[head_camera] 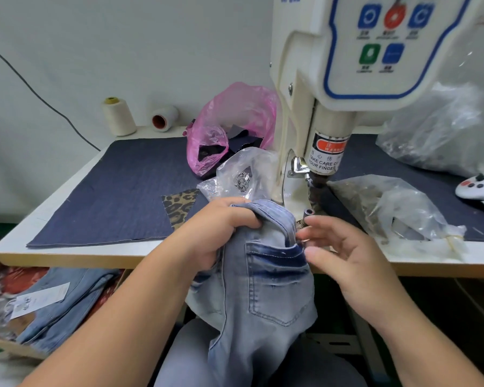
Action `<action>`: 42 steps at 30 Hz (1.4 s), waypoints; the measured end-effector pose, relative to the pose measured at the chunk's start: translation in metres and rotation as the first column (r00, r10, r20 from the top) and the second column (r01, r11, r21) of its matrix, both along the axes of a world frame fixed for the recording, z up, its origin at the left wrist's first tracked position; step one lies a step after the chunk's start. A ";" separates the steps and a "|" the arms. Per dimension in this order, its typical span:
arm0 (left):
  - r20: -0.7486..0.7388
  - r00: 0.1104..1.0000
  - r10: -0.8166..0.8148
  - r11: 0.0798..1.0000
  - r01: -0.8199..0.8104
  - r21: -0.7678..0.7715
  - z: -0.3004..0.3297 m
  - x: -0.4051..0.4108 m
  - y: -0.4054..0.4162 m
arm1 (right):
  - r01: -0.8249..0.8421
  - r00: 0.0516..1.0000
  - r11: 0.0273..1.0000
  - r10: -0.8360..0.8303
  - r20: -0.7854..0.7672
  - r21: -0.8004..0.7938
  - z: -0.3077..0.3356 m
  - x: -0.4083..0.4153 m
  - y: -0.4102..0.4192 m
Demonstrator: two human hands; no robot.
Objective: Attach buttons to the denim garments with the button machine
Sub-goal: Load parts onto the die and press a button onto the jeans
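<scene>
Jeans [266, 277] bunch in the left hand [221, 227], waistband pointing up toward the machine [323, 152]; right hand [344, 252], fingers loosely spread, sits nearer, touching the waistband edge.

Garment workshop. Evidence: cream industrial button machine [347, 88], cream thread cones [118, 116], dark denim-covered worktable [118, 191]. Boxed light-blue denim garments [65, 300] alongside.

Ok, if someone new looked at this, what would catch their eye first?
Probably the two hands at centre: the left hand grips the bunched light denim garment, with the right hand at its edge. Just above stands the cream button machine with its coloured control panel. Behind, a pink plastic bag lies on the table.
</scene>
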State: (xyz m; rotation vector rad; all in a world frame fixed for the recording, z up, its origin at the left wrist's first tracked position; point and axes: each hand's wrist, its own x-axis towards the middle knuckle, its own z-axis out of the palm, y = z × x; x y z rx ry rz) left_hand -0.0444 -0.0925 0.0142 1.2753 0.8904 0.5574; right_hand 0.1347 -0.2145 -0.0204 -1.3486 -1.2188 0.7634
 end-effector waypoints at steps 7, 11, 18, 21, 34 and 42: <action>0.122 0.915 -0.386 0.909 0.399 -0.123 0.025 0.005 -0.031 | -0.425 0.898 0.904 0.414 -0.149 -0.050 0.009 0.023 -0.004; 0.100 0.899 -0.427 0.879 0.438 -0.189 0.024 0.012 -0.034 | -0.547 0.819 0.837 0.535 -0.208 0.002 0.003 0.030 -0.013; 0.062 0.941 -0.334 0.874 0.334 -0.355 0.014 0.030 -0.020 | -0.143 0.895 0.981 0.073 -0.440 -0.129 -0.009 0.039 -0.004; 0.027 0.958 -0.287 0.885 0.275 -0.376 0.012 0.040 -0.014 | -0.052 0.884 0.987 -0.025 -0.467 -0.152 -0.007 0.044 0.008; 0.001 0.968 -0.252 0.925 0.241 -0.295 0.004 0.052 0.017 | -0.027 0.925 0.994 -0.016 -0.380 -0.107 -0.007 0.053 0.047; -0.077 0.970 -0.232 0.971 0.226 -0.078 0.002 0.049 0.027 | 0.107 0.933 0.987 -0.141 -0.331 -0.120 -0.002 0.055 0.064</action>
